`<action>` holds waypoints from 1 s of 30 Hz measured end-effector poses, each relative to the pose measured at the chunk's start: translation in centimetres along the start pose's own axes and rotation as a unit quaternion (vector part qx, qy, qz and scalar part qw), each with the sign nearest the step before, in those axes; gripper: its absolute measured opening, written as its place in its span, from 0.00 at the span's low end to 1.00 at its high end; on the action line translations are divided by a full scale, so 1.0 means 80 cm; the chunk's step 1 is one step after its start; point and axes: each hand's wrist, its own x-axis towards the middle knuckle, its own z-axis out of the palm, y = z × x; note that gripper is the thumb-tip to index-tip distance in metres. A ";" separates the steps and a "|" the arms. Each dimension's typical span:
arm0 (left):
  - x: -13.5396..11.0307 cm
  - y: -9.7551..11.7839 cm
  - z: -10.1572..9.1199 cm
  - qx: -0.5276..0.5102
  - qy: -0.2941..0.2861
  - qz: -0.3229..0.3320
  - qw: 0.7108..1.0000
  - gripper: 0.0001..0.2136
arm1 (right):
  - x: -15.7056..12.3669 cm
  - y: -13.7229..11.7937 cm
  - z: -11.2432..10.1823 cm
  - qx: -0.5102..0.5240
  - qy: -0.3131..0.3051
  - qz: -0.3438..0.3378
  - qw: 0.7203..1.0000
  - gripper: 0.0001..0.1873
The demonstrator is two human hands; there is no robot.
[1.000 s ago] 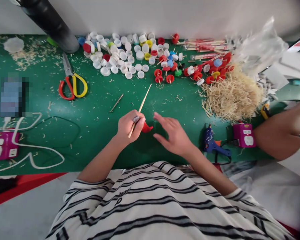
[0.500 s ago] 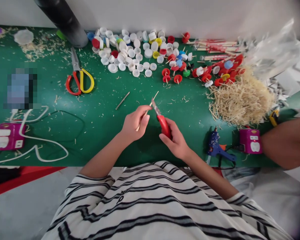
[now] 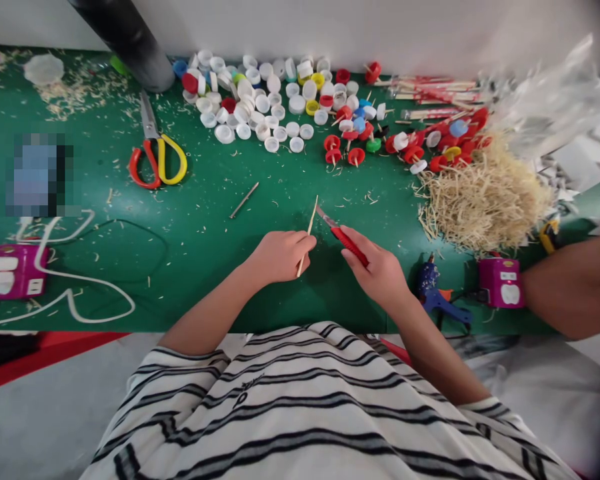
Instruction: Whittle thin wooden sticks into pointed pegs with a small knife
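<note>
My left hand (image 3: 286,255) pinches a thin wooden stick (image 3: 313,217), whose pointed end sticks up away from me while its lower end shows below the fingers. In my right hand (image 3: 377,267) is a red-handled utility knife (image 3: 349,245). Its blade points toward the upper part of the stick, and a narrow gap seems to part the two. Beyond my left hand a slim metal nail or rod (image 3: 244,200) lies on the green table (image 3: 205,267).
Bottle caps (image 3: 260,103) lie heaped at the back, with capped sticks (image 3: 413,150) and wood shavings (image 3: 485,200) to the right. Scissors (image 3: 155,150) and a phone (image 3: 35,177) lie left. A blue glue gun (image 3: 437,293) and another person's arm (image 3: 570,287) are at right.
The knife has come off the stick and drawn back toward me and rightward. My left hand has shifted right and turned, so the stick stands steeper.
</note>
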 end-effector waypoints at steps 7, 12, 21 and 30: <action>0.000 -0.004 0.000 -0.033 -0.038 0.015 0.999 0.16 | 0.010 -0.006 0.001 -0.076 -0.011 0.029 0.997 0.27; 0.001 -0.006 0.005 -0.029 -0.017 0.024 0.999 0.19 | 0.017 -0.004 -0.005 -0.093 -0.028 0.044 0.994 0.26; 0.004 -0.003 0.010 -0.006 -0.012 0.035 0.999 0.20 | 0.022 -0.005 -0.003 -0.109 -0.022 0.051 0.993 0.26; 0.004 -0.004 0.017 -0.012 -0.014 0.028 0.999 0.22 | 0.022 -0.006 0.008 -0.126 -0.010 0.039 0.991 0.27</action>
